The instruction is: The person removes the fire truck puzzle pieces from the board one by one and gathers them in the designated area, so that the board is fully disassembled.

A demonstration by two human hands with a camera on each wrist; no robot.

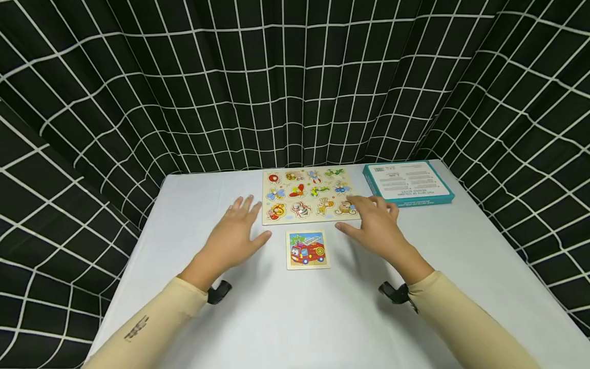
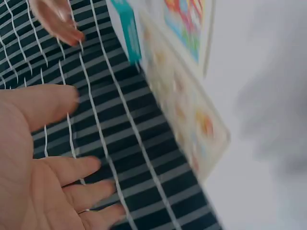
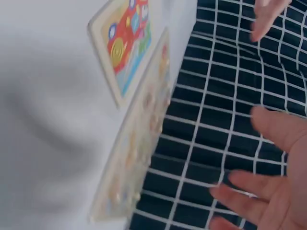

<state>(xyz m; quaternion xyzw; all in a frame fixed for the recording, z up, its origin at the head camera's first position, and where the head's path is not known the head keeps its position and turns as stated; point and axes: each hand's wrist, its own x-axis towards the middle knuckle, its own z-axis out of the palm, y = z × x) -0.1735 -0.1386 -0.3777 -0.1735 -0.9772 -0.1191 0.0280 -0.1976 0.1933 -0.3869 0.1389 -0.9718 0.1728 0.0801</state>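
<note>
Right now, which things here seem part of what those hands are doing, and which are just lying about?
Probably part of the job:
fire-truck picture puzzle, lying between the hands
insect puzzle board, just beyond it
left hand and right hand, neither holding anything

Seemingly just lying about:
teal box, beyond the right hand
black-and-white grid curtain, as backdrop

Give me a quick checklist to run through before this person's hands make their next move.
1. Hands free: ok; the left hand and right hand hold nothing.
2. Fire-truck puzzle lying flat: ok; it rests picture-up on the white table.
3. Fire-truck pieces loose or fixed: cannot tell.
4. Insect board fully visible from the head view: not ok; the right hand blocks part of its right side.
5. Teal box apart from the board: ok; it lies to the board's right, with a gap between.
</note>
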